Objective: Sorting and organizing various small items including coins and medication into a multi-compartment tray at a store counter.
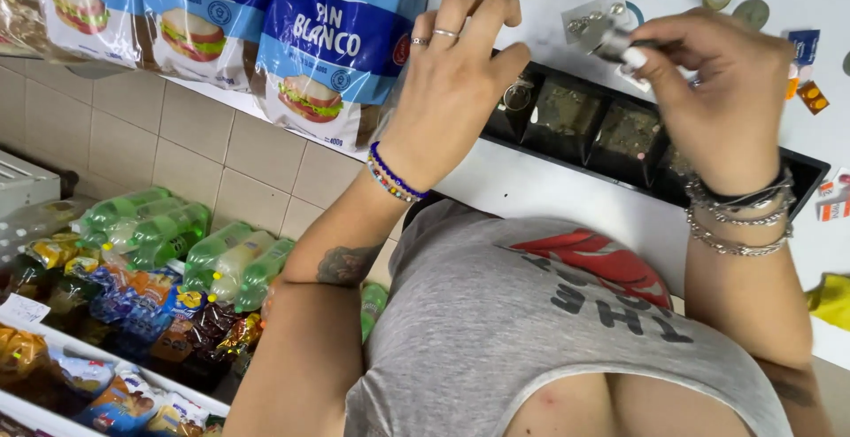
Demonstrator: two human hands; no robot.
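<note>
Small clear plastic packet (pixel 600 19) with tiny metal pieces inside, held above the white counter (pixel 549 185), just over the far edge of a black compartmented tray (pixel 801 176). Pinched at its near corner by the right hand (pixel 722 100), thumb and forefinger closed tight on it, a dark slim object also caught in that grip; what it is, too small to tell. Silver chain bracelets and a dark band (pixel 739 211) stacked on the right wrist.

Left hand (pixel 456 83) hovering just beside the packet, fingers curled loosely inward and narrow, holding nothing visible; two rings on its fingers, beaded bracelets (pixel 394 176) in blue and mixed colours at the wrist.

Beneath both hands, the tray's compartments filled with coins, dull and greenish. Beyond the packet, a few loose coins (pixel 735 1) lying on the counter.

To the left, bags of sliced white bread (pixel 336 43) in blue and white wrappers resting at the counter's edge. Lower down, past a tiled counter front, green plastic bottles (pixel 168 224) lying on their sides, and below them colourful snack packets (pixel 115 384) on a white shelf.
</note>
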